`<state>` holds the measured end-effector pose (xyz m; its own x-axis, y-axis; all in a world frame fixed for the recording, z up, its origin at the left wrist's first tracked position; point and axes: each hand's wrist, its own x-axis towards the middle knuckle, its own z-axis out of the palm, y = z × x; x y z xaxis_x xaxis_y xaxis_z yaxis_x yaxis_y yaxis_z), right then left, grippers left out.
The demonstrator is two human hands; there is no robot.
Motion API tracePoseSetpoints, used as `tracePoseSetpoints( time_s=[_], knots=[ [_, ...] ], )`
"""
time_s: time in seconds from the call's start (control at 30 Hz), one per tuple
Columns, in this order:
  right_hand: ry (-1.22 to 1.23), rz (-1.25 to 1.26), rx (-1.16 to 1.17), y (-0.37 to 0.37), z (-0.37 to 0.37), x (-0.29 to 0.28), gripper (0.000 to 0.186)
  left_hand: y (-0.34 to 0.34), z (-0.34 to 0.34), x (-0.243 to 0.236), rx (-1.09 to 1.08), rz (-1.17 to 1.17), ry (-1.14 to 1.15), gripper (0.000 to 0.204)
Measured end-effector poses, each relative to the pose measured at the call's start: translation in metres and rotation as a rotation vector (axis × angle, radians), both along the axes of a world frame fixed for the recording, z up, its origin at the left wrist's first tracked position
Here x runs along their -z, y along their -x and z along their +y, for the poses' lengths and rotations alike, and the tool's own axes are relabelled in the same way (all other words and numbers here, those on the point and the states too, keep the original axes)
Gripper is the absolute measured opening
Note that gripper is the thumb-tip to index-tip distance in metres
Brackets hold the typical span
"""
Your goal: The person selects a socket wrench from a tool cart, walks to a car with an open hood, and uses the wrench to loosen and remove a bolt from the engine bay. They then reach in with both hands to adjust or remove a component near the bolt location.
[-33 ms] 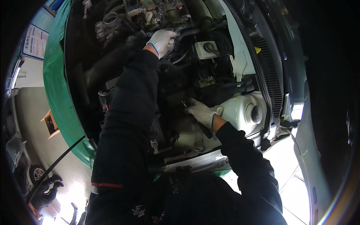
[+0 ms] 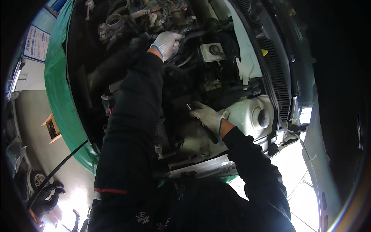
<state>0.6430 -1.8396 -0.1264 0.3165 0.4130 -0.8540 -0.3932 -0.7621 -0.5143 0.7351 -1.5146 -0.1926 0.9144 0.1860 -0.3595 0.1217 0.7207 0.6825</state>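
My left hand (image 2: pixel 166 45), in a white knit glove, reaches deep into the engine bay. Its fingers are curled against dark parts beside the engine (image 2: pixel 156 17), and what they grip is hidden. Nearer to me, my right hand (image 2: pixel 208 117), also gloved, is closed around a slim hand tool (image 2: pixel 212 136). A shiny metal end pokes out past the fingers and a black handle slants below the palm; its exact kind does not show. This hand is beside the pale strut tower (image 2: pixel 249 112), over a dark part of the bay.
A white fluid reservoir (image 2: pixel 211 52) with a dark cap lies between the engine and the cowl grille (image 2: pixel 275 77). Green cover cloth (image 2: pixel 58 77) drapes the car's front at left. An open cardboard box (image 2: pixel 53 128) is on the floor. Another person (image 2: pixel 48 199) is at lower left.
The tool in my right hand has tilted slightly, and more of its metal shaft shows below the fingers. My left hand stays in place.
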Motion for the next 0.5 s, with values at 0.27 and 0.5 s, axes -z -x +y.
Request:
tracePoseSetpoints(
  time_s=[0.27,0.5],
  knots=[
    [-0.424,0.085,0.277,0.003,-0.022,-0.135,0.051,0.010,-0.037,-0.046,-0.017,-0.016,-2.022,0.035],
    [-0.507,0.210,0.562,0.017,-0.075,-0.192,0.057,0.134,-0.144,-0.223,0.740,-0.334,-1.001,0.038]
  ],
)
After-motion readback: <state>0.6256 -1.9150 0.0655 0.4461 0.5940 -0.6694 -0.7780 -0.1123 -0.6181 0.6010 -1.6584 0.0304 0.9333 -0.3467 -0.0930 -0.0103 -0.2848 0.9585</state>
